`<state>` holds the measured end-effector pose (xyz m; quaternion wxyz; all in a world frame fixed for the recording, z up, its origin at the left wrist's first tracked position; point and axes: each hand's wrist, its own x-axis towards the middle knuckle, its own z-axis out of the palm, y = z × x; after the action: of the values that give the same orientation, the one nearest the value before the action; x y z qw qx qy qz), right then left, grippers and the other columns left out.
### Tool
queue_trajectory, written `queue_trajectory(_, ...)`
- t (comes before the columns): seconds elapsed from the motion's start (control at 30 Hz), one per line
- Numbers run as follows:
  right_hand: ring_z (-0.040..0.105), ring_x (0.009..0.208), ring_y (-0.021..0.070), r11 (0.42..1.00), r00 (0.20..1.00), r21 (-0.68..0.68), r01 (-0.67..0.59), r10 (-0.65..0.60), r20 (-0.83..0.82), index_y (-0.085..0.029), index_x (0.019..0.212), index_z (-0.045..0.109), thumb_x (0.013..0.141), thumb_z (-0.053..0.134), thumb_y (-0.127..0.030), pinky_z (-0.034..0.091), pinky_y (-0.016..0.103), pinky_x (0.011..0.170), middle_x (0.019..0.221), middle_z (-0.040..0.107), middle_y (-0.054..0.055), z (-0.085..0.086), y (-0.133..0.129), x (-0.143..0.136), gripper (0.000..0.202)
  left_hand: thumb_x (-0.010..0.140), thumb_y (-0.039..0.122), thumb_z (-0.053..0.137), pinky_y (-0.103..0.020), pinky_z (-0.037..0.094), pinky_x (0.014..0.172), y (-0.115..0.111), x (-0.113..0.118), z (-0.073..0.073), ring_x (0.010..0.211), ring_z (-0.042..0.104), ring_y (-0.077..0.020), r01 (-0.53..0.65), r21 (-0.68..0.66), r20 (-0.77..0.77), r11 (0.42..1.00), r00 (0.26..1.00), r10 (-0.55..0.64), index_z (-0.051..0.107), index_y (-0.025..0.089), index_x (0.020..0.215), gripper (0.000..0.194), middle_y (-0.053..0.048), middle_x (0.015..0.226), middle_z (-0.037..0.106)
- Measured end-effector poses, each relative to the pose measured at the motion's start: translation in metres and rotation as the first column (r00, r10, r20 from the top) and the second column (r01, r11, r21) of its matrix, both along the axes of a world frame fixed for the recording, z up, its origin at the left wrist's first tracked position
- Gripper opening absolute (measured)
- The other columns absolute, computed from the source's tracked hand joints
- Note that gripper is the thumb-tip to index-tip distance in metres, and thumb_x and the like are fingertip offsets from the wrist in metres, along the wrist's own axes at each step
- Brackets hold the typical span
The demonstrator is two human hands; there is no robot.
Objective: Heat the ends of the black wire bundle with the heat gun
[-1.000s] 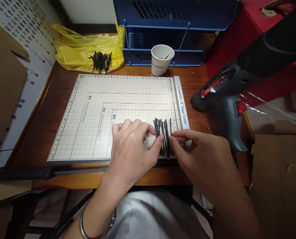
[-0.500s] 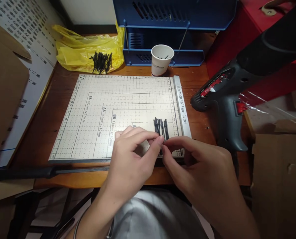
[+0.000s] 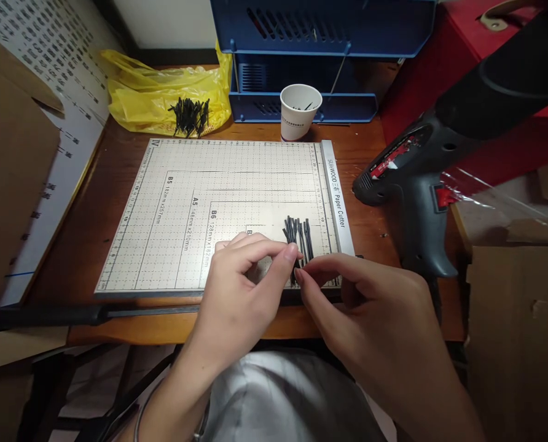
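Over the lower right of the paper cutter board (image 3: 237,161), my left hand (image 3: 249,279) and my right hand (image 3: 366,307) meet almost fingertip to fingertip. Both are closed in a pinch, thumb against forefinger, around a thin black piece (image 3: 297,264) mostly covered by the fingers. Just beyond the fingertips lies a row of short thin black pieces (image 3: 307,238), roughly side by side on the printed grid. Their near ends are partly hidden by my hands.
A yellow plastic bag (image 3: 138,101) carries a heap of black pieces (image 3: 190,116). Behind the board stand a paper cup (image 3: 297,126) and a blue rack (image 3: 301,31). A heat gun (image 3: 421,202) is at right. The cutter's black handle (image 3: 66,317) crosses the front left.
The fingertips of both hands have shifted slightly to the left, and a small gap shows between them. The view has moved a little; the row of black pieces stays on the board.
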<state>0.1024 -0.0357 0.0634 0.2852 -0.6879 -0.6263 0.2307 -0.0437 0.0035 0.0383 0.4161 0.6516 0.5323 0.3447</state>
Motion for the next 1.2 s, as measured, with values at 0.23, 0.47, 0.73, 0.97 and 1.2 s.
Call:
queue_trajectory(0.23, 0.055, 0.047, 0.0128, 0.986, 0.956, -0.055, 0.156, -0.137, 0.259, -0.028, 0.071, 0.074, 0.085, 0.064, -0.033, 0.034, 0.028, 0.050, 0.060, 0.067, -0.004, -0.008, 0.014, 0.017, 0.018, 0.099, 0.028, 0.059, -0.037, 0.043, 0.076, 0.002, -0.002, -0.013, 0.077, 0.059, -0.0173, -0.047, 0.245, -0.239, 0.968, 0.965, 0.107, 0.070, 0.024, 0.083, 0.020, 0.002, 0.080, 0.071)
queue_trajectory(0.47, 0.063, 0.059, 0.0177, 0.970, 0.940, -0.198, 0.143, -0.071, 0.334, -0.028, 0.074, 0.075, 0.087, 0.064, -0.039, 0.037, 0.031, 0.057, 0.065, 0.070, -0.004, -0.011, 0.021, 0.017, 0.020, 0.094, 0.030, 0.065, -0.041, 0.032, 0.079, 0.007, 0.001, -0.018, 0.082, 0.058, -0.0218, 0.072, 0.290, -0.485, 0.954, 0.871, 0.082, 0.069, 0.024, 0.091, 0.008, 0.000, 0.083, 0.069)
queue_trajectory(0.73, 0.062, 0.057, 0.0149, 0.979, 0.959, -0.177, 0.098, -0.045, 0.279, -0.027, 0.078, 0.075, 0.085, 0.068, -0.036, 0.033, 0.029, 0.054, 0.070, 0.072, -0.005, -0.011, 0.024, 0.015, 0.013, 0.092, 0.030, 0.067, -0.041, 0.030, 0.082, 0.013, -0.001, -0.017, 0.084, 0.057, -0.0217, 0.103, 0.237, -0.490, 0.966, 0.872, 0.027, 0.068, 0.025, 0.092, 0.006, 0.000, 0.084, 0.067)
queue_trajectory(0.97, 0.063, 0.059, 0.0154, 0.980, 0.961, -0.172, 0.101, -0.051, 0.273, -0.028, 0.074, 0.073, 0.085, 0.067, -0.037, 0.030, 0.029, 0.053, 0.067, 0.071, -0.006, -0.012, 0.025, 0.013, 0.016, 0.092, 0.034, 0.069, -0.039, 0.029, 0.080, 0.015, 0.001, -0.017, 0.083, 0.056, -0.0210, 0.080, 0.211, -0.466, 0.974, 0.884, 0.028, 0.068, 0.024, 0.090, 0.010, 0.001, 0.082, 0.066)
queue_trajectory(1.2, 0.062, 0.059, 0.0155, 0.980, 0.965, -0.170, 0.106, -0.059, 0.257, -0.028, 0.071, 0.071, 0.085, 0.068, -0.038, 0.030, 0.030, 0.055, 0.068, 0.071, -0.007, -0.015, 0.029, 0.013, 0.018, 0.090, 0.029, 0.071, -0.038, 0.029, 0.080, 0.016, 0.001, -0.017, 0.083, 0.055, -0.0197, 0.067, 0.197, -0.449, 0.978, 0.893, 0.029, 0.069, 0.024, 0.089, 0.006, 0.002, 0.080, 0.063)
